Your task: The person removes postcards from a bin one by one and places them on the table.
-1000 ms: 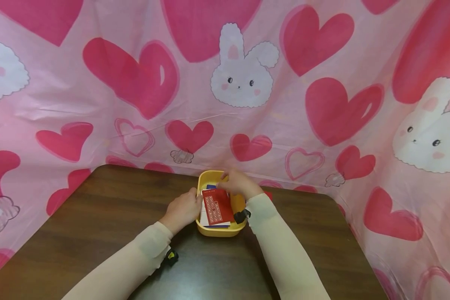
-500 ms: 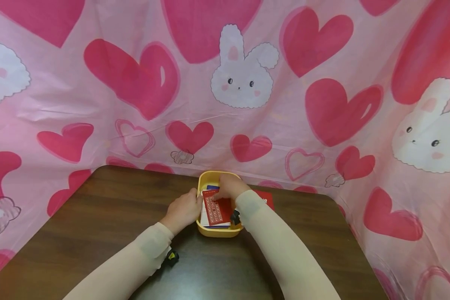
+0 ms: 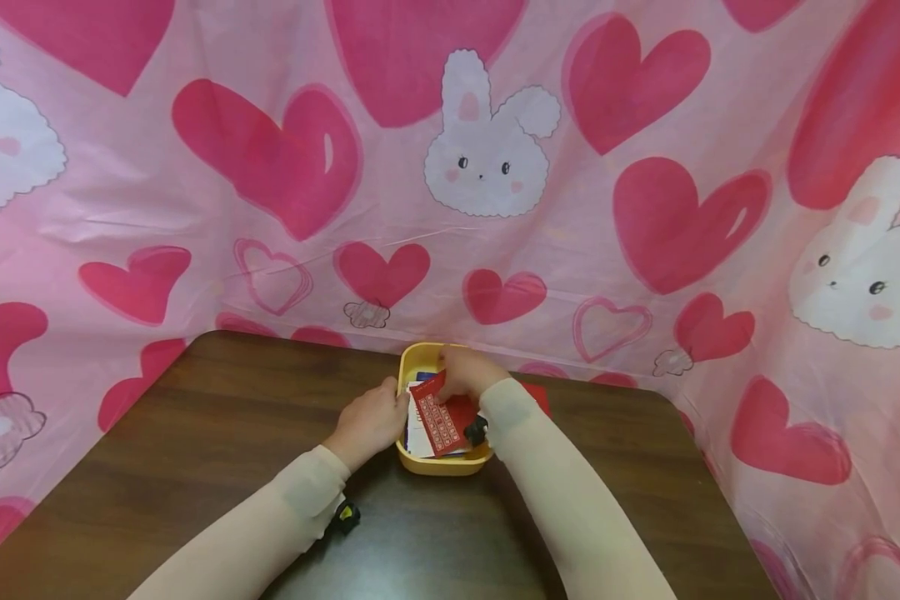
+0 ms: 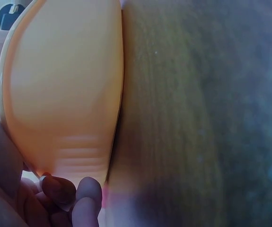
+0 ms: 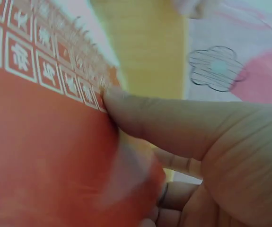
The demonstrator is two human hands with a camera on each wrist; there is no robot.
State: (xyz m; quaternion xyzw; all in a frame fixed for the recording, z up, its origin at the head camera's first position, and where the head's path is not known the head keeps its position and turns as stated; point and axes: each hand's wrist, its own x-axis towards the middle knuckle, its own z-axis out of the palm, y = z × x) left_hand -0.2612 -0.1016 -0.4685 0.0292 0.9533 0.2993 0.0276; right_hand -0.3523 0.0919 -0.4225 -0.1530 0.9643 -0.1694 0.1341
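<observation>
A yellow plastic basket (image 3: 442, 469) stands near the back of the table, with papers inside. My left hand (image 3: 367, 422) grips its left rim; in the left wrist view the fingers curl at the basket's outer wall (image 4: 65, 85). Inside, my right hand (image 3: 471, 372) pinches a red card (image 3: 438, 423) printed with rows of white boxed characters. The right wrist view shows the thumb (image 5: 140, 116) on the edge of this red card (image 5: 46, 137), which is bent and tilted. White paper (image 3: 417, 439) and a bit of something blue (image 3: 424, 377) lie beneath it.
Right of the basket, partly behind the right sleeve, lies another red piece (image 3: 538, 395) on the dark wooden table (image 3: 270, 400). A pink curtain (image 3: 390, 200) with hearts and rabbits hangs right behind the table's back edge.
My right hand has reached down into the basket and taken the red card. The card has tilted and lifted at its upper edge, uncovering more white paper. My left hand stays on the rim.
</observation>
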